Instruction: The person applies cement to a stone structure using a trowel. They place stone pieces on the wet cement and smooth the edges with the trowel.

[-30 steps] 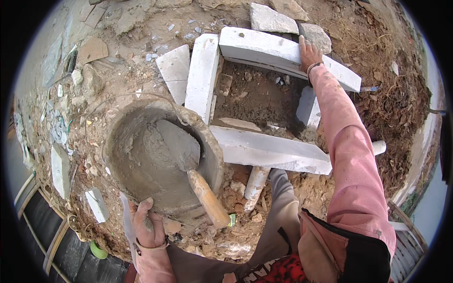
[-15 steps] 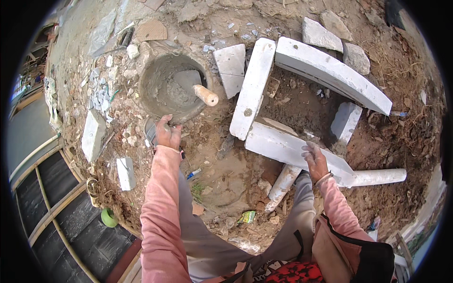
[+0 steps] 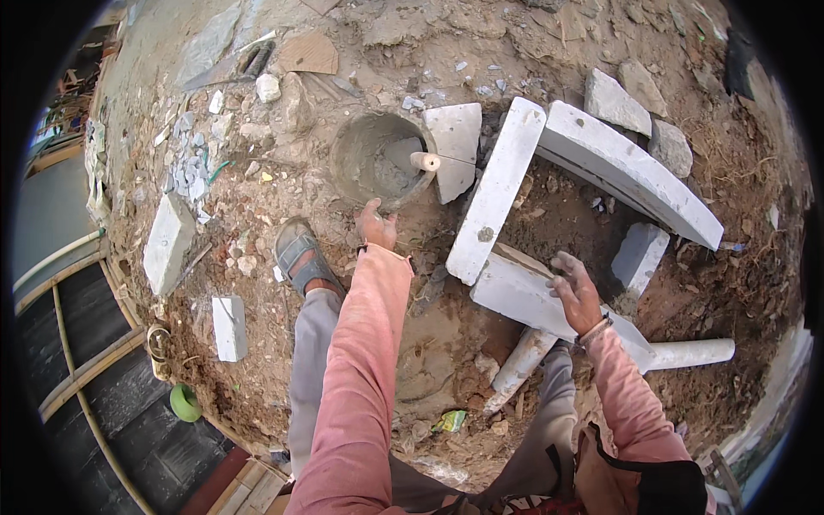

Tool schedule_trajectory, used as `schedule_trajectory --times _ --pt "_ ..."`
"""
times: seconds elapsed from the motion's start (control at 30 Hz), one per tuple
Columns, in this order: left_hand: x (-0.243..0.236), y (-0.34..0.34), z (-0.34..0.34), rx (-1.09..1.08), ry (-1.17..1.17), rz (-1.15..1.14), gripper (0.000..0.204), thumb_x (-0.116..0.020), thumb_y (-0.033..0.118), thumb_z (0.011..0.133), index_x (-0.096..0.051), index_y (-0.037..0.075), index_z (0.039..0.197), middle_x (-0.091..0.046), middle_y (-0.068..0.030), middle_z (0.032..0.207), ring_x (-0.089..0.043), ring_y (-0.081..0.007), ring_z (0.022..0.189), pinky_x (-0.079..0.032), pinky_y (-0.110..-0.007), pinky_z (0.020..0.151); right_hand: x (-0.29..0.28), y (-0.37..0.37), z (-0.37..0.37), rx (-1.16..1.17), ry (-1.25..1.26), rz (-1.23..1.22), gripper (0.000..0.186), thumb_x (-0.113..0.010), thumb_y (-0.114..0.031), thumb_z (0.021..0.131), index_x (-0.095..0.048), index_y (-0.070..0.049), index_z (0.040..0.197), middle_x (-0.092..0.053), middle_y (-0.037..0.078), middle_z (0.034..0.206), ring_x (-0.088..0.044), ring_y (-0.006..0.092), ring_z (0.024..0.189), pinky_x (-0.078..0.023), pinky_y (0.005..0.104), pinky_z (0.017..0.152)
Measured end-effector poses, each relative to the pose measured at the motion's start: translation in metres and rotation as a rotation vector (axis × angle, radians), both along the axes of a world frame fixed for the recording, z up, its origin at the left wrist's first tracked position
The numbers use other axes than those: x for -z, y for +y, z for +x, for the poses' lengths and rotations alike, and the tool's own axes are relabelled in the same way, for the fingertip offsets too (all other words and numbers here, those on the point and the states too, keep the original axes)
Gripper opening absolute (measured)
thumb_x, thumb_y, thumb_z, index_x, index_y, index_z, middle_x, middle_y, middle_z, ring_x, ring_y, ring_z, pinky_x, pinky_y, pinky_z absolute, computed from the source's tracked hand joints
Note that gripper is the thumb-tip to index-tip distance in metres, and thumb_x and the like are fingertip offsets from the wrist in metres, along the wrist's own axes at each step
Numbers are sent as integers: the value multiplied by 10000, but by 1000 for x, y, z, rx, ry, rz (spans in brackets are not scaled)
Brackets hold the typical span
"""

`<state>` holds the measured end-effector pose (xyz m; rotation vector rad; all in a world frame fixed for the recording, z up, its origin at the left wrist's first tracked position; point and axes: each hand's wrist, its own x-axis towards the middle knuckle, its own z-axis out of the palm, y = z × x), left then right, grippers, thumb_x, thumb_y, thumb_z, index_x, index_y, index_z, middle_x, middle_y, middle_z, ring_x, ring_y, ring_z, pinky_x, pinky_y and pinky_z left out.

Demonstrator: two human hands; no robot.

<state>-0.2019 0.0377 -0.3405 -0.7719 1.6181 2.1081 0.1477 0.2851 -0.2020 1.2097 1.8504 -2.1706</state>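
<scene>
A round pan of grey mortar (image 3: 371, 168) sits on the dirt, and a trowel with a pale wooden handle (image 3: 424, 160) rests in it. My left hand (image 3: 378, 225) reaches down to the pan's near rim, fingertips at its edge and nothing gripped. My right hand (image 3: 575, 290) hovers with fingers spread over the near white stone slab (image 3: 515, 296), holding nothing. That slab, a long upright slab (image 3: 496, 190) and a curved slab (image 3: 631, 172) frame a patch of brown earth (image 3: 566, 215).
My sandalled foot (image 3: 302, 256) stands left of the pan. A flat stone piece (image 3: 455, 142) lies beside the pan. White pipes (image 3: 693, 352) poke out under the near slab. Loose stone blocks (image 3: 167, 240) and rubble lie to the left, and a drop-off edge with a green bowl (image 3: 184, 402).
The pan and slabs now look farther below me than before. My right hand has come from the far slab to the near slab. My left hand stays at the pan's rim.
</scene>
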Motion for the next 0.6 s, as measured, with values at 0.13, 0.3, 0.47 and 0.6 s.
schedule_trajectory --times 0.13,0.3,0.47,0.6 --pt "-39 14 25 -28 -27 173 371 -641 181 889 -495 82 1215 -507 -82 1255 -460 -301 1170 -428 -506 934 -5 11 -166 -169 153 353 583 -577 -293 923 -385 7 1384 -464 229 1340 -511 314 1195 -467 373 948" --pt "-36 35 31 -98 -147 543 448 -611 309 925 -444 112 1291 -488 -103 1279 -486 -312 1153 -470 -569 921 29 -6 -314 -613 -207 639 557 -622 -405 849 -509 29 1179 -631 284 1062 -616 429 1004 -492 464 884" --pt "-3 11 -9 -85 -4 573 345 -550 193 952 -444 58 1252 -487 -156 1272 -498 -353 1131 -487 -576 933 -26 -16 -329 -568 -105 787 357 -638 -313 824 -613 -33 1045 -672 208 1010 -643 372 972 -516 439 858" --pt "-9 19 -20 -86 -40 378 344 -536 171 954 -430 21 1245 -479 -177 1278 -489 -350 1166 -490 -567 951 -84 45 -257 -556 -82 815 405 -607 -342 838 -642 4 1047 -675 216 984 -641 379 945 -513 427 843"
